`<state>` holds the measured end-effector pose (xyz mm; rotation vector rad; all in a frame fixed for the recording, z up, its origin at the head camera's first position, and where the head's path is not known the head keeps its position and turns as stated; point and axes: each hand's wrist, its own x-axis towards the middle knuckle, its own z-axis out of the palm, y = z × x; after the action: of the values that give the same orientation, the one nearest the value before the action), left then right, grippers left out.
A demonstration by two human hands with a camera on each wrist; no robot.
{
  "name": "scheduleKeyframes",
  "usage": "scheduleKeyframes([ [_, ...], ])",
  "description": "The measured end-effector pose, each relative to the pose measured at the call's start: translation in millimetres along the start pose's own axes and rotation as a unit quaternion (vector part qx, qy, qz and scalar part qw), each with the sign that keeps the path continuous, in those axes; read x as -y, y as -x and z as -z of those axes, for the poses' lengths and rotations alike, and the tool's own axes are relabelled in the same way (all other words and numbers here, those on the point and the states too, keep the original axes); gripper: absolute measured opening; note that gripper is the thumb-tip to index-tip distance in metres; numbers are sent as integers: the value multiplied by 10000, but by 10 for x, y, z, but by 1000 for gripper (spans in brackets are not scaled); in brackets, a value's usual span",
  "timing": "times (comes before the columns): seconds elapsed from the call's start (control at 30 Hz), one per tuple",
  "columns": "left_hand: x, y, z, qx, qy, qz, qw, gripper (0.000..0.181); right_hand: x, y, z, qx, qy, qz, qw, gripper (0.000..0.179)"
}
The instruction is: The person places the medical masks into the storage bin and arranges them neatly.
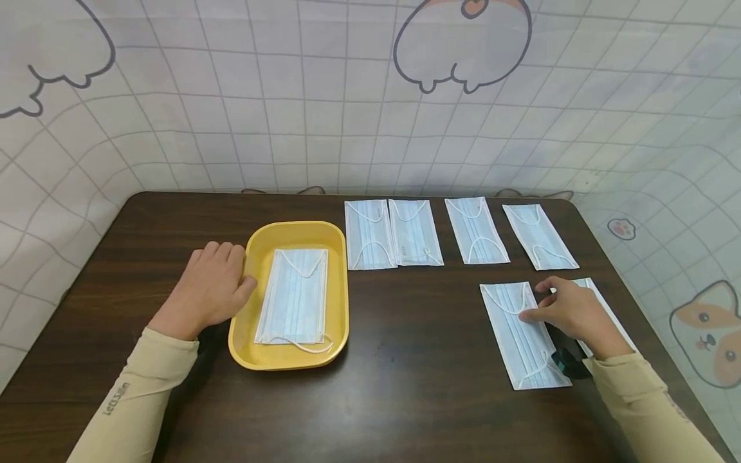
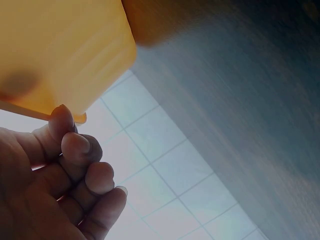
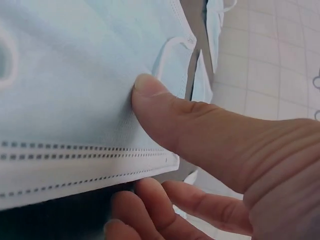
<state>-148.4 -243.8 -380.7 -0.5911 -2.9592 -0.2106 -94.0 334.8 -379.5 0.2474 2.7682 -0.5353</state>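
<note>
My left hand (image 1: 217,286) grips the left rim of a yellow tray (image 1: 341,302), its thumb over the edge; the left wrist view shows curled fingers (image 2: 99,177) against the tray's rim (image 2: 65,116). A pale blue face mask (image 1: 295,296) with white ear loops lies flat inside the tray. At the right, my right hand (image 1: 573,315) pinches the edge of another face mask (image 1: 512,334). Its thumb (image 3: 160,112) presses on the mask's face (image 3: 75,90) in the right wrist view, with the other fingers at and under the edge. Partly behind this hand lies a further mask (image 1: 602,302).
Along the table's back lie several more masks: two side by side (image 1: 370,238) (image 1: 413,235), one farther right (image 1: 477,235), one near the right corner (image 1: 538,238). The dark wooden table (image 1: 405,386) meets a white grid-patterned curtain (image 1: 324,116) behind.
</note>
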Motion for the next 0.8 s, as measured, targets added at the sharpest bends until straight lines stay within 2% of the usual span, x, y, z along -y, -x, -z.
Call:
scheduleKeyframes([
  [0.2, -4, 7, -12, -35, -27, 2, 10000, 21, -6, -10, -6, -59, 35, 36, 10000, 69],
  [0.33, -1, 21, -26, -101, -36, -17, 9999, 21, -13, -4, -28, -59, 26, 155, 9999, 55],
  [0.47, 2, 15, -35, -247, -55, -80, 9996, 20, -16, 19, -68, 35, -203, 194, 9996, 45],
  [0.8, 13, 17, -22, -213, -123, -135, 9996, 20, 10, 30, -113, 20, -615, 250, 9978, 50],
])
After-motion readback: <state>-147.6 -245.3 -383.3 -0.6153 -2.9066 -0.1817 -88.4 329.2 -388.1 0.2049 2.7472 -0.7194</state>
